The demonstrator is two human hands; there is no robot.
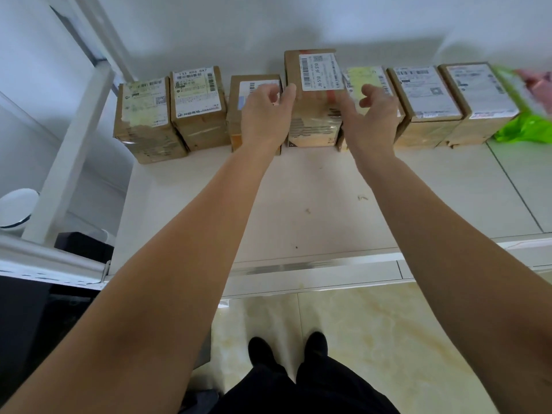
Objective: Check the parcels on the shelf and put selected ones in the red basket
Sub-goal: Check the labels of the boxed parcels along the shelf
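Checking step, w/ both hands on the taller middle parcel in the row along the back of the shelf. Left hand has thumb curled against its left edge, right hand has fingers curled at its right side; looks like a two-sided hold, tho contact on the right is hard to confirm. Red basket not in view. Next, prob: read the label, then lift it straight out w/o dragging the neighbour boxes either side
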